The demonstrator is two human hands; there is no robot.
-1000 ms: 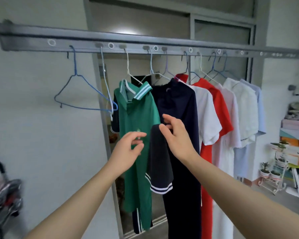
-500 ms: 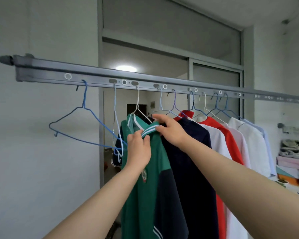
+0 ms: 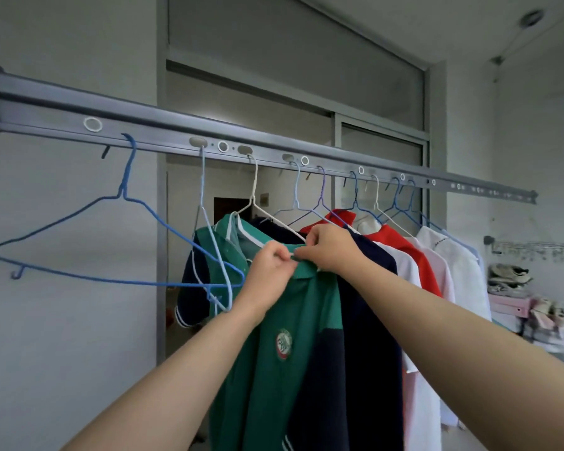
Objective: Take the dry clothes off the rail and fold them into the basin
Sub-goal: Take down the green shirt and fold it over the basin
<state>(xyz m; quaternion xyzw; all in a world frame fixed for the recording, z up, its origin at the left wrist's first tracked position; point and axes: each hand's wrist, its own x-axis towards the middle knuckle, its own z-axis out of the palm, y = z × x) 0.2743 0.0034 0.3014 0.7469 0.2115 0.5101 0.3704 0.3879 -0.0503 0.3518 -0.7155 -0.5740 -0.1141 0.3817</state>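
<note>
A grey metal rail (image 3: 163, 125) runs across the view with several wire hangers. A green polo shirt (image 3: 284, 346) with navy sleeves and a round badge hangs on a white hanger (image 3: 254, 196). My left hand (image 3: 269, 271) grips the shirt's collar from the left. My right hand (image 3: 329, 247) pinches the collar just to the right, the two hands touching. Behind it hang a navy garment (image 3: 372, 320), a white shirt (image 3: 407, 271), a red shirt (image 3: 404, 245) and more pale shirts (image 3: 453, 271). No basin is in view.
Two bare hangers hang left of the green shirt: a dark blue one (image 3: 105, 242) and a light blue one (image 3: 209, 239). A grey door frame (image 3: 162, 222) stands behind. Shelves with shoes and clutter (image 3: 515, 288) stand at the right.
Both hands rose from the shirt's chest and the navy sleeve to the collar and closed on it. The view tilted upward and closer to the rail.
</note>
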